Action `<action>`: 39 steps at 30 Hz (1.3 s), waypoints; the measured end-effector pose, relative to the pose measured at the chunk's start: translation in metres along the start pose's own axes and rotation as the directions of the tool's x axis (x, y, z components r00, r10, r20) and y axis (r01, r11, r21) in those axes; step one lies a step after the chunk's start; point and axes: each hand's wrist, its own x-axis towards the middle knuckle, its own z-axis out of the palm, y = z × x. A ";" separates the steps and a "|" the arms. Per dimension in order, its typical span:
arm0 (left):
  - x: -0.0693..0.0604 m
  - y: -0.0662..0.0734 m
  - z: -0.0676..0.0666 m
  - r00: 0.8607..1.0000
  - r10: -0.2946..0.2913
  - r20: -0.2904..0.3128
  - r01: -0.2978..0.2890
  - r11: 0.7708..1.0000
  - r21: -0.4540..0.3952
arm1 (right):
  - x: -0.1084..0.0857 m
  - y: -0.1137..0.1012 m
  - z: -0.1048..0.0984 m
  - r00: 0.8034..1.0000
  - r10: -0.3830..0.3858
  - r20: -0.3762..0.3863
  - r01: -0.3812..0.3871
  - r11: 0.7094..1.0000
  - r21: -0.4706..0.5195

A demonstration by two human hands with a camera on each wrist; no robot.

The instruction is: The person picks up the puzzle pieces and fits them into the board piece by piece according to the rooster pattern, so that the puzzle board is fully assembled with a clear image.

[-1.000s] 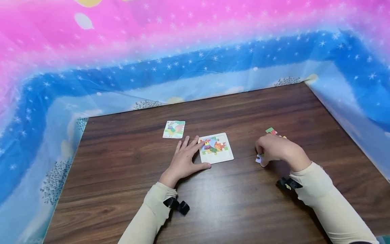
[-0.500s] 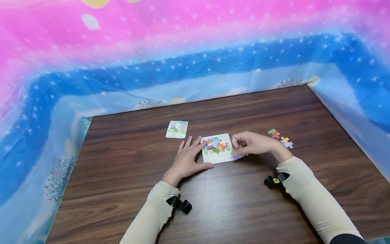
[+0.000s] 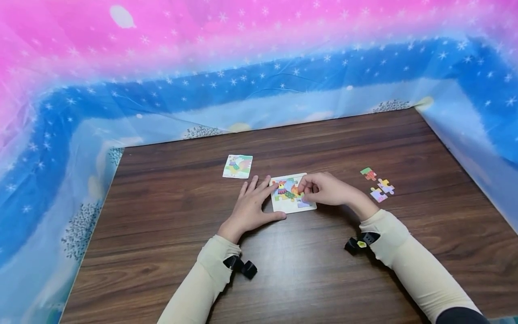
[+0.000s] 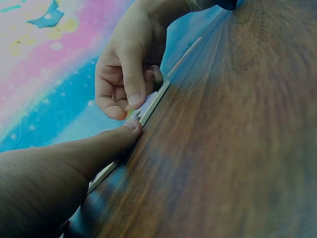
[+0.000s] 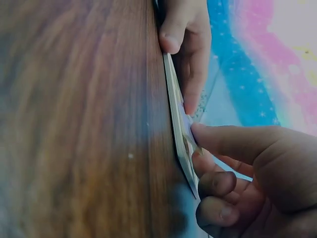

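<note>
Three loose jigsaw pieces (image 3: 386,186) lie 3 o'clock from the rooster puzzle tray (image 3: 285,207) on the counter (image 3: 170,198); the right hand (image 3: 329,189) pinches a lavender piece (image 3: 303,204) at the tray's 4 o'clock corner, the left hand (image 3: 248,207), spread, touches its 9 o'clock edge

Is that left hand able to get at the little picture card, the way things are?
Probably yes: the picture card lies just beyond the left hand, with nothing visible between, though the hand would likely have to leave the puzzle board.
</note>
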 end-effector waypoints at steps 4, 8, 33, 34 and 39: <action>0.000 0.000 0.000 1.000 -0.002 0.008 0.002 1.000 -0.006 | -0.001 -0.002 -0.001 1.000 0.010 0.003 -0.010 0.999 -0.030; 0.001 0.000 0.000 1.000 0.003 0.001 -0.003 1.000 -0.006 | -0.003 -0.002 -0.004 1.000 0.007 0.011 -0.007 0.999 -0.036; 0.000 -0.001 0.000 1.000 0.015 0.000 -0.015 1.000 -0.022 | -0.005 -0.025 0.007 1.000 -0.004 -0.024 -0.006 0.920 -0.392; -0.001 -0.001 0.000 1.000 0.015 0.000 -0.015 1.000 -0.023 | -0.005 -0.025 0.007 1.000 -0.011 -0.024 0.001 0.923 -0.384; 0.000 -0.001 -0.002 1.000 0.021 0.003 -0.020 1.000 -0.015 | -0.006 -0.023 0.003 0.999 0.004 -0.034 -0.016 0.938 -0.345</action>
